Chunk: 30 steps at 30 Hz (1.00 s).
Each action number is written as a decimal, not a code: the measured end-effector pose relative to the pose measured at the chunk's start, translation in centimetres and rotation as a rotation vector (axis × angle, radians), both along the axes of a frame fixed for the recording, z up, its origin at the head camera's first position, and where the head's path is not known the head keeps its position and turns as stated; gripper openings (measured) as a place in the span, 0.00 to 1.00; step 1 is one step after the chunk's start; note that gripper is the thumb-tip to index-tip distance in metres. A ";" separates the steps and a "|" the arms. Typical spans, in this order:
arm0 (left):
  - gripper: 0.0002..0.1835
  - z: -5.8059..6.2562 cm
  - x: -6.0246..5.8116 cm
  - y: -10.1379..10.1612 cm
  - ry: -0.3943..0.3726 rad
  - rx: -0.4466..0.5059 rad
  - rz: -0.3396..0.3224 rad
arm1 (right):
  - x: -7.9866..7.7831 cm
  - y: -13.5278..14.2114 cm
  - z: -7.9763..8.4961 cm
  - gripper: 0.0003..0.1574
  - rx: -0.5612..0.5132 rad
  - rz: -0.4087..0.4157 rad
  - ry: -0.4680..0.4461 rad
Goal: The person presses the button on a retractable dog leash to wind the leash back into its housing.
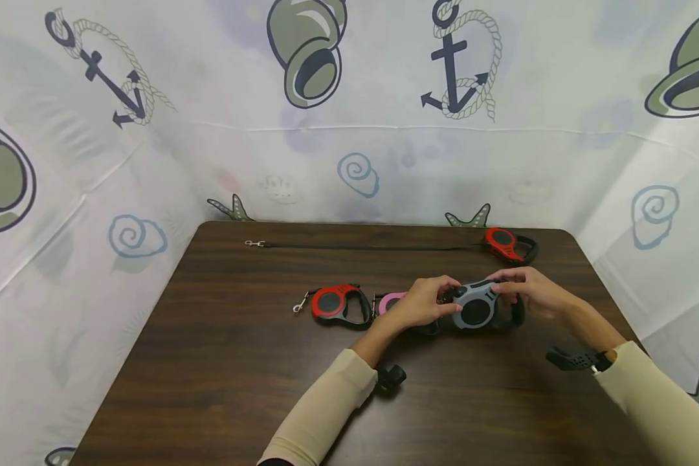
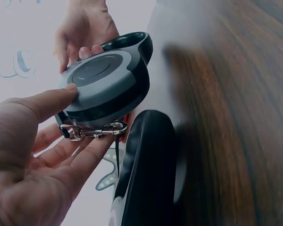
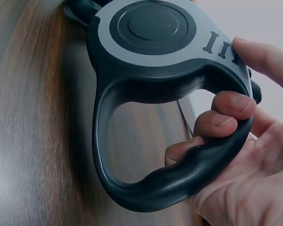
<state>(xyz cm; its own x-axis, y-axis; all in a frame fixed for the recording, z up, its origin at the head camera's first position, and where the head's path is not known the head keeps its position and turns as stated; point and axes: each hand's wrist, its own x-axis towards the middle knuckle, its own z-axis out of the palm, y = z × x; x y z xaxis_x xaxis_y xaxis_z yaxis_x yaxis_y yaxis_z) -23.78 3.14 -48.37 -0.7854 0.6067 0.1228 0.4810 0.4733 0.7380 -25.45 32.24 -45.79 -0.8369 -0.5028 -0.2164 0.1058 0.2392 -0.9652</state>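
Both hands hold a grey and black retractable dog leash (image 1: 476, 312) just above the table's right half. At its clip end, the left hand (image 1: 421, 301) grips the casing, thumb on the upper face and fingers underneath. A metal snap clip (image 2: 96, 132) hangs beside those fingers in the left wrist view. My right hand (image 1: 531, 289) has its fingers curled through the loop handle (image 3: 179, 181), with the thumb on the casing's edge. Partly hidden behind the left hand lies a pink retractable leash (image 1: 391, 300).
Left of the pink leash lies a red retractable leash (image 1: 329, 304) with its clip. Along the table's back edge, another red leash (image 1: 501, 243) has its black strap (image 1: 361, 248) drawn out leftward to a metal clip (image 1: 255, 244). A patterned cloth (image 1: 408, 175) hangs behind the brown table (image 1: 221, 375).
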 end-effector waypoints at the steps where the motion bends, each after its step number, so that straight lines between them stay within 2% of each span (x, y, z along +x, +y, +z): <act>1: 0.24 0.0 0.0 0.2 -0.009 -0.004 -0.001 | 0.0 0.2 -0.1 0.14 0.000 0.000 -0.013; 6: 0.25 0.1 0.1 0.7 -0.042 -0.022 0.001 | -0.1 0.8 -0.5 0.14 -0.010 0.001 -0.076; 11: 0.26 0.2 0.1 1.1 -0.070 -0.027 0.011 | -0.3 1.2 -0.8 0.14 -0.017 -0.003 -0.095; 18: 0.28 -0.1 0.0 1.6 -0.048 -0.087 0.027 | -0.3 1.5 -1.4 0.17 0.023 0.002 -0.122; 22: 0.30 -0.2 0.1 1.7 -0.036 -0.101 0.034 | -0.1 1.4 -1.6 0.18 0.070 -0.014 -0.089; 27: 0.31 -0.3 0.2 1.8 -0.043 -0.094 0.039 | 0.0 1.2 -1.7 0.32 0.184 -0.022 -0.033; 30: 0.31 -0.3 0.3 1.9 -0.042 -0.100 0.049 | 0.2 1.2 -1.7 0.36 0.272 -0.013 0.031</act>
